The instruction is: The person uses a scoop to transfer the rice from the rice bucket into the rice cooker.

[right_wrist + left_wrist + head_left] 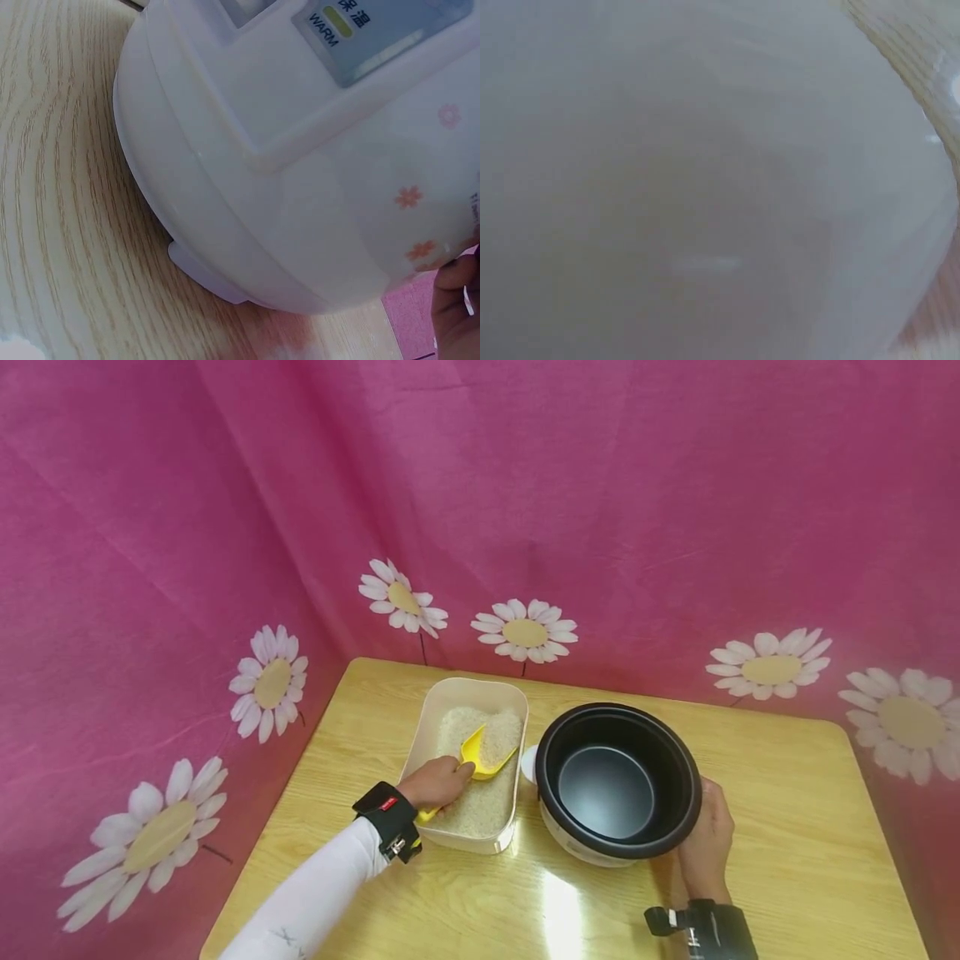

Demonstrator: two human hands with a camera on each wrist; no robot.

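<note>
My left hand (438, 783) grips a yellow scoop (471, 748) by its handle, over the near left side of a pale plastic container (431, 727). A heap of rice (501, 735) fills the scoop, and more rice lies under it in the container. Just to the right stands a white rice cooker (300, 187) with its dark inner pot (607, 789) showing no contents. At the cooker's right side, under the rim, my right hand (707, 843) holds on with bent fingers; the rim hides part of them. Only a blurred pale surface fills most of the left wrist view.
Both vessels stand on a light wooden table (795, 827). A pink curtain with daisies (600, 510) closes off the back and sides. The cooker's left handle (529, 764) sits close to the container's wall. A panel marked WARM (352, 37) is on the cooker.
</note>
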